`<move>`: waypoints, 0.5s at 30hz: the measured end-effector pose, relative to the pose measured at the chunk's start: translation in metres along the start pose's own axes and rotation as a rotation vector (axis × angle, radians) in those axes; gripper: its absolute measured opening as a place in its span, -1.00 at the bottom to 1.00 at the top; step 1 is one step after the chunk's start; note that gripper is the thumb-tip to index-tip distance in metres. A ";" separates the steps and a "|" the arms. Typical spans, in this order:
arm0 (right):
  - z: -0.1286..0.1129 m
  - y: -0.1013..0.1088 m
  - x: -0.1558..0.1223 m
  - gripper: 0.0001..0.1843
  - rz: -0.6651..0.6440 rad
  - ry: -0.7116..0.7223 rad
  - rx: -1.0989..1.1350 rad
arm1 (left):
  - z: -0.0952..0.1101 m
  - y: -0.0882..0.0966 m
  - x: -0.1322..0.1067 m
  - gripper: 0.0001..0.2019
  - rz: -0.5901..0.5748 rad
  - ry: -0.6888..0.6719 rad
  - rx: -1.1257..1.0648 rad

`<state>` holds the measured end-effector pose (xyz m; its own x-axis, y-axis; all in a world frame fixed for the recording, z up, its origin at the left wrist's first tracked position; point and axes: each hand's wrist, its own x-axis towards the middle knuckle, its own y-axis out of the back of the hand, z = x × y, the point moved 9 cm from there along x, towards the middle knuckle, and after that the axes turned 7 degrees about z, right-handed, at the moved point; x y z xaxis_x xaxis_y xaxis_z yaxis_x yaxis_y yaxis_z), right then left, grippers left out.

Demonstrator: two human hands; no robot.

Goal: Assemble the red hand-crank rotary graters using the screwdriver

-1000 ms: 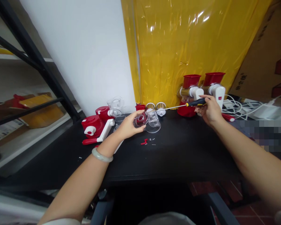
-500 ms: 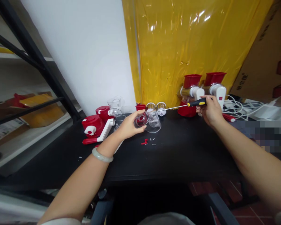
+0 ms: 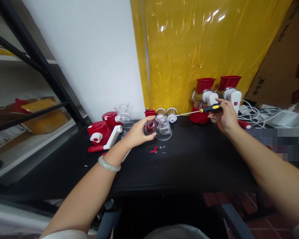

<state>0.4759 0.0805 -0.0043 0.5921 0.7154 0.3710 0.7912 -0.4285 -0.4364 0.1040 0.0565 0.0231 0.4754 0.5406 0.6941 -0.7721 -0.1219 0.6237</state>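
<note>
- The black table [image 3: 189, 166] is presenting a matt, dark top; its near edge is lying bare, and both forearms are crossing it from the near side.
- A pale green bangle [image 3: 109, 164] is circling the left wrist.
- A small red clip [image 3: 153, 151] and a few tiny pale screws are lying loose mid-table, just in front of the held piece.
- The left hand [image 3: 137, 133] is closing its fingers around a clear plastic housing [image 3: 159, 127] with a red part inside, holding it at the middle of the table, its base touching or just clear of the top; which one cannot be told.
- The right hand [image 3: 225, 116] is gripping the black-and-yellow handle of a screwdriver [image 3: 193, 113], fingers wrapped tight; the thin metal shaft is running leftward, its tip meeting the top of the housing.
- Towards the far left edge, a red unit with a white crank handle [image 3: 102, 136] is lying beside a clear cup [image 3: 123, 111].
- Along the far edge, two metal drum cylinders [image 3: 166, 113] are standing side by side.
- At the far right, two assembled red-and-white grinders [image 3: 218, 94] are standing directly behind the right hand, partly hidden by it.
- White cables [image 3: 254, 116] are tangling at the far right corner.
- Glossy yellow sheeting [image 3: 201, 46] is hanging behind the table.
</note>
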 end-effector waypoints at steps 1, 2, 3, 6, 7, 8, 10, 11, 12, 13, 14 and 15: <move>-0.001 0.000 0.000 -0.69 0.005 0.016 0.011 | 0.000 -0.001 0.000 -0.39 -0.005 -0.001 -0.003; -0.002 0.000 -0.001 -0.66 0.004 0.029 0.020 | 0.001 -0.001 0.000 -0.39 -0.007 -0.002 -0.005; -0.002 0.000 -0.001 -0.64 0.000 0.036 0.024 | 0.001 -0.001 0.000 -0.39 -0.007 -0.002 -0.006; -0.004 -0.001 -0.002 -0.59 -0.010 0.052 0.007 | 0.001 -0.001 0.000 -0.39 -0.002 -0.004 -0.003; -0.004 0.000 -0.002 -0.59 -0.008 0.061 -0.004 | 0.001 -0.001 -0.001 -0.39 -0.002 -0.005 -0.002; -0.005 0.000 -0.001 -0.60 -0.006 0.070 -0.014 | 0.001 -0.001 -0.001 -0.39 -0.003 -0.005 -0.002; -0.006 0.001 -0.001 -0.62 -0.001 0.088 -0.034 | 0.001 -0.001 -0.001 -0.39 -0.005 -0.006 -0.003; -0.007 0.002 -0.001 -0.64 0.008 0.096 -0.042 | 0.001 -0.001 -0.001 -0.39 -0.004 -0.005 -0.004; -0.007 0.003 -0.001 -0.66 0.019 0.097 -0.044 | 0.001 -0.001 -0.001 -0.39 -0.003 -0.003 -0.005; -0.007 0.003 -0.001 -0.69 0.026 0.090 -0.036 | 0.001 -0.001 -0.001 -0.39 -0.003 -0.002 -0.005; -0.006 0.003 -0.001 -0.72 0.028 0.073 -0.021 | 0.001 0.000 -0.001 -0.39 -0.002 0.000 -0.006; -0.006 0.003 -0.001 -0.74 0.024 0.050 0.002 | 0.001 0.000 -0.001 -0.39 -0.001 0.003 -0.005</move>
<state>0.4783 0.0756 -0.0013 0.6178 0.6764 0.4011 0.7765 -0.4442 -0.4469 0.1045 0.0550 0.0228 0.4752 0.5430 0.6923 -0.7737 -0.1168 0.6227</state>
